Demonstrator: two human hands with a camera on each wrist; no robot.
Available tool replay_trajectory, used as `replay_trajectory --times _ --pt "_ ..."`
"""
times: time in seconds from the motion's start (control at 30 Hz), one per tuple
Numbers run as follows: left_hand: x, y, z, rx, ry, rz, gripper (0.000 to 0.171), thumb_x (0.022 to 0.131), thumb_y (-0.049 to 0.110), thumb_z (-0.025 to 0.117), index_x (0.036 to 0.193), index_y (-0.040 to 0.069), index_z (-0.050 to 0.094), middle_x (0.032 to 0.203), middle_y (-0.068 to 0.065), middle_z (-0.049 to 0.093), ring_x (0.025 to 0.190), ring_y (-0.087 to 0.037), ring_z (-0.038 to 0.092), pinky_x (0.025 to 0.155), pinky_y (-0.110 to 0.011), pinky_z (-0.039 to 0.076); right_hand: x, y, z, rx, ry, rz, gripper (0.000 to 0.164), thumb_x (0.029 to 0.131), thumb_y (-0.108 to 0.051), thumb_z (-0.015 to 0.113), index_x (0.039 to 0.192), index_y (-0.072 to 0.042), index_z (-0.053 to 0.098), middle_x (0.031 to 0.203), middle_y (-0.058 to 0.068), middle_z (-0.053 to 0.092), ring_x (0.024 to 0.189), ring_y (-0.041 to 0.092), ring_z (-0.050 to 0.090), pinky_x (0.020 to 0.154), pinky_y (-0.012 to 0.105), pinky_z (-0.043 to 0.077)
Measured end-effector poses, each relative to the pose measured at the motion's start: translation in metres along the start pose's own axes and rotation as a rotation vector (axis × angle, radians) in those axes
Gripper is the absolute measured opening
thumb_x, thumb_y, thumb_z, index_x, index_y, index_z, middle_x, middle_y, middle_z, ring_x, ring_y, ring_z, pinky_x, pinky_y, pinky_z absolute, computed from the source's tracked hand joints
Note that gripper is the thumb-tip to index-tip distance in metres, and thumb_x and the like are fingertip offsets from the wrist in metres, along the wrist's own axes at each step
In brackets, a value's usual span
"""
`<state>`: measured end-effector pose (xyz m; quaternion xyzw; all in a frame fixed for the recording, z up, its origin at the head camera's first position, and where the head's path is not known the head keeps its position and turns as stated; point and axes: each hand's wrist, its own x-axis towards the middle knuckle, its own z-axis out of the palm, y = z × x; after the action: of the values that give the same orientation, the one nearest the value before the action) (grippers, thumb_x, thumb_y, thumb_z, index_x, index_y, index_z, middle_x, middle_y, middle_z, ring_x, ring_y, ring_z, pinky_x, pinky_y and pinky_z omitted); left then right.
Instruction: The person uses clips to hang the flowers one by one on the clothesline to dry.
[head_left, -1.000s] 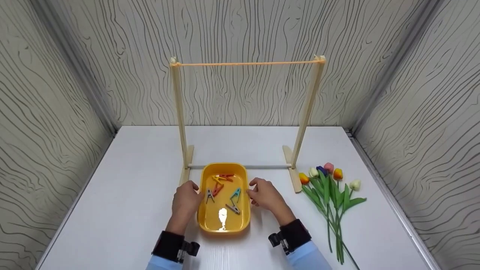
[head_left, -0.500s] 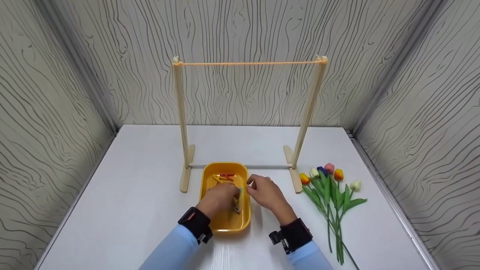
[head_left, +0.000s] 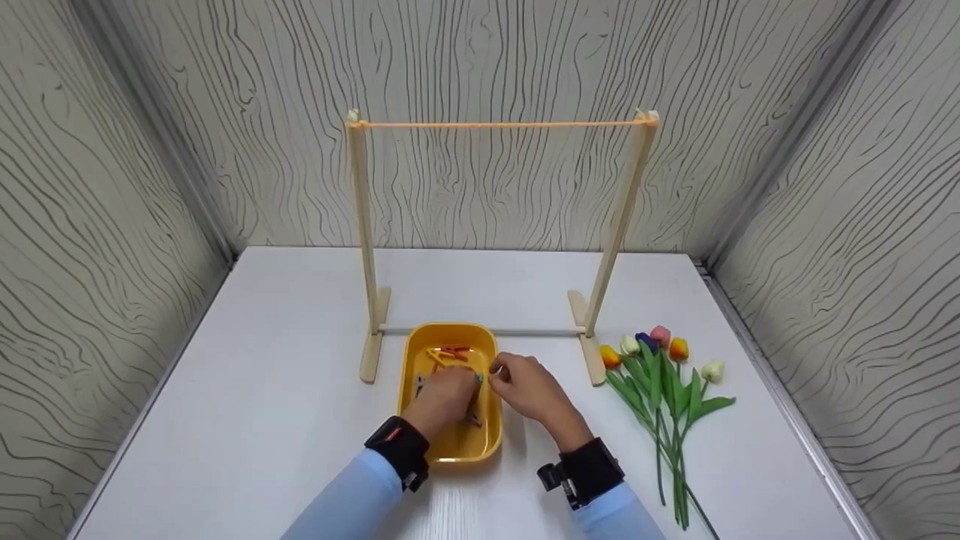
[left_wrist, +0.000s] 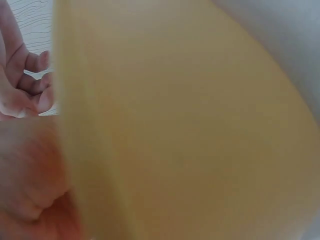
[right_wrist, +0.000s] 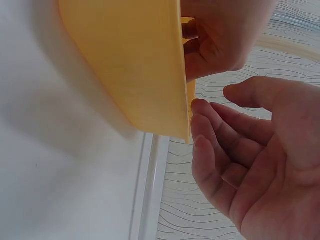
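Note:
My left hand (head_left: 444,397) reaches into the yellow plastic tray (head_left: 491,442), fingers pointing down among small clothespins. A speck of a teal clothespin (head_left: 478,377) shows at its fingers; whether they pinch it is hidden. Grey clothespins (head_left: 475,418) peek out beside the hand, and a yellow clothespin (head_left: 438,358) and a red clothespin (head_left: 456,352) lie beyond it. In the right wrist view the left hand's (right_wrist: 225,35) fingers look curled below the rim. My right hand (head_left: 531,386) hovers beside the tray's right wall, fingers loosely bent, holding nothing. The tray's wall fills most of the left wrist view.
Behind the tray stands a wooden frame (head_left: 360,225) with an orange string (head_left: 495,125) tied across its top. Several artificial tulips (head_left: 664,390) lie on the white table (head_left: 262,375) at the right. Patterned panels (head_left: 495,187) enclose the back and sides.
My left hand has moved from the tray's left rim into the tray, over the clothespins. Since half a second ago it has shifted only slightly. The right hand has stayed nearly in place.

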<state>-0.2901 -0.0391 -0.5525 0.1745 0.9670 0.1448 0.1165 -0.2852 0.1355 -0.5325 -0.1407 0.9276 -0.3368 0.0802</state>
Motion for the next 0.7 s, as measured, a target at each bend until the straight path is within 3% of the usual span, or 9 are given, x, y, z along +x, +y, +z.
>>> replay_trajectory --times 0.17,0.3,0.43,0.53,0.7 --pt "0.001 -0.002 -0.001 0.012 -0.005 -0.010 0.006 0.102 0.013 0.076 0.099 0.010 0.073 0.087 -0.004 0.065 0.081 -0.021 0.057 0.087 -0.034 0.056 0.000 0.000 -0.001 0.008 -0.015 0.006 0.022 0.104 -0.016 0.066 0.119 -0.003 0.074 0.100 0.007 0.078 0.081 0.014 0.062 0.074 0.030 0.057" --pt "-0.001 -0.004 -0.012 0.006 0.020 -0.008 0.011 0.098 0.018 0.083 0.104 0.010 0.077 0.088 -0.004 0.071 0.081 -0.021 0.059 0.091 -0.035 0.059 -0.001 -0.002 -0.004 0.019 -0.010 0.016 0.021 0.106 -0.017 0.066 0.121 -0.004 0.074 0.103 0.006 0.077 0.084 0.016 0.063 0.081 0.034 0.061" --pt "-0.001 -0.005 -0.029 -0.128 0.038 -0.010 0.019 0.093 0.014 0.087 0.112 0.010 0.081 0.098 -0.005 0.077 0.086 -0.021 0.062 0.098 -0.038 0.063 -0.001 -0.002 -0.006 0.030 0.008 -0.014 0.023 0.105 -0.015 0.066 0.124 -0.004 0.073 0.112 0.009 0.077 0.097 0.020 0.067 0.092 0.042 0.064" --pt "-0.001 -0.006 -0.042 -0.242 0.070 0.026 0.024 0.091 0.007 0.087 0.114 0.008 0.083 0.105 -0.008 0.081 0.089 -0.020 0.068 0.095 -0.039 0.066 -0.001 -0.003 -0.006 0.048 0.005 -0.055 0.028 0.104 -0.013 0.066 0.130 -0.004 0.072 0.124 0.012 0.075 0.111 0.026 0.069 0.100 0.048 0.063" --pt "-0.003 -0.006 -0.057 -0.379 0.159 0.099 0.036 0.090 0.000 0.084 0.125 0.004 0.077 0.114 -0.010 0.079 0.099 -0.021 0.071 0.095 -0.041 0.066 0.002 -0.007 -0.009 0.083 0.016 -0.112 0.028 0.105 -0.012 0.068 0.133 -0.008 0.072 0.130 0.012 0.074 0.118 0.028 0.070 0.099 0.048 0.063"
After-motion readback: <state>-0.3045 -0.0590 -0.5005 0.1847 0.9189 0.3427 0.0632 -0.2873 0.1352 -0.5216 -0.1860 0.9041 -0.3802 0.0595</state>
